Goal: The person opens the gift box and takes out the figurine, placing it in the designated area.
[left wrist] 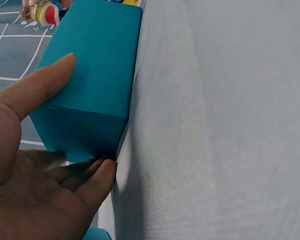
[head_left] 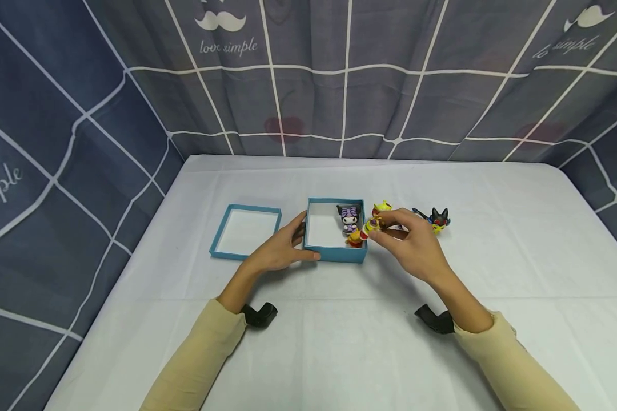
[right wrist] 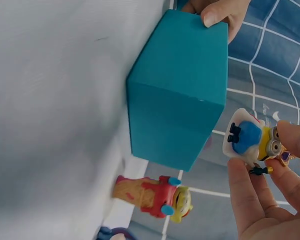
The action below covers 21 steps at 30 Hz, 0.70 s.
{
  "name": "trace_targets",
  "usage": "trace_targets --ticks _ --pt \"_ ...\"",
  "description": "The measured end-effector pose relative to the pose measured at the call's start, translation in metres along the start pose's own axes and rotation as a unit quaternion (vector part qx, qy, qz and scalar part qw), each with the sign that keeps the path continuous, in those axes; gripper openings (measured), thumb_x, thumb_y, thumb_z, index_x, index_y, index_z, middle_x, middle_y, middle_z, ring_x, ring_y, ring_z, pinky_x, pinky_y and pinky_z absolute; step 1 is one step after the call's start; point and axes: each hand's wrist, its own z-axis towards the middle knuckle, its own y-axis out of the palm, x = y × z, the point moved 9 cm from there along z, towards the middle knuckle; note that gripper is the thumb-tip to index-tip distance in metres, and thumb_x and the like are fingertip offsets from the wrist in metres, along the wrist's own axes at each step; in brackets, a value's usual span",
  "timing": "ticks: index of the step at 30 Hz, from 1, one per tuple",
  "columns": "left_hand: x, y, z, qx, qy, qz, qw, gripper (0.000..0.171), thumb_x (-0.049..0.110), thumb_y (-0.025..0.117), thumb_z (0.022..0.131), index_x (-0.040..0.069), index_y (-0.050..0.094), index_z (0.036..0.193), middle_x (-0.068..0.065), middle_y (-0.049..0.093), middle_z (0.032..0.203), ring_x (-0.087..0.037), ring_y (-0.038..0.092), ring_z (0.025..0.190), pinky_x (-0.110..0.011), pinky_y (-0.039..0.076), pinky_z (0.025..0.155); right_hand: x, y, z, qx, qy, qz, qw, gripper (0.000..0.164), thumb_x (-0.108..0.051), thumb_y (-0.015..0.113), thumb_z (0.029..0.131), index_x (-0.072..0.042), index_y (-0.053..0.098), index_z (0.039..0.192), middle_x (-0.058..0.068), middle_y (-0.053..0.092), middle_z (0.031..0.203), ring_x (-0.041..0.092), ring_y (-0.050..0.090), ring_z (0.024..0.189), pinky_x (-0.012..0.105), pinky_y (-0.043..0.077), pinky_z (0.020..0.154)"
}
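Observation:
My left hand (head_left: 280,245) grips the left side of an open blue box (head_left: 339,254), thumb on its front wall and fingers along the left wall. Inside the box, a black-and-purple figurine with pointed ears (head_left: 349,219) is at the right, and an orange-and-red figurine (head_left: 356,238) is near the front right corner. Over the right rim, my right hand (head_left: 411,242) pinches a small Minion figurine (right wrist: 252,137) by its head end. It has a yellow goggled head, a gold crown, blue clothes and a white-trimmed cape, and is tilted sideways.
The blue-rimmed lid (head_left: 219,242) lies inside up to the box's left. Beyond the right hand stands an ice-cream-cone figurine with a yellow-green head (right wrist: 155,197). Farther right is a black-eared figurine (head_left: 439,220). A grid-patterned curtain (head_left: 308,103) hangs behind the white-covered table (head_left: 319,342).

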Motion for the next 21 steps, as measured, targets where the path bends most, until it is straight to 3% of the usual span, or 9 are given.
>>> trace_targets --ticks 11,21 --pt "0.001 0.0 0.0 -0.002 0.008 -0.001 1.0 0.108 0.019 0.08 0.085 0.005 0.002 0.159 -0.015 0.01 0.163 -0.029 0.022 0.146 -0.033 0.028 0.115 0.015 -0.011 -0.007 0.022 0.02 -0.043 0.999 0.03 -0.01 0.079 0.085 0.002 0.071 0.111 0.012 0.067 0.103 0.019 0.064 0.093 0.015 0.054 0.079" --pt "0.0 0.0 0.001 0.001 0.002 0.008 1.0 0.108 0.019 0.08 0.085 0.006 0.003 0.159 -0.013 0.011 0.163 -0.027 0.023 0.146 -0.031 0.029 0.114 0.031 -0.013 -0.008 0.012 0.033 -0.078 0.996 0.019 -0.004 0.079 0.083 0.002 0.071 0.099 0.012 0.068 0.093 0.023 0.064 0.089 0.013 0.054 0.074"
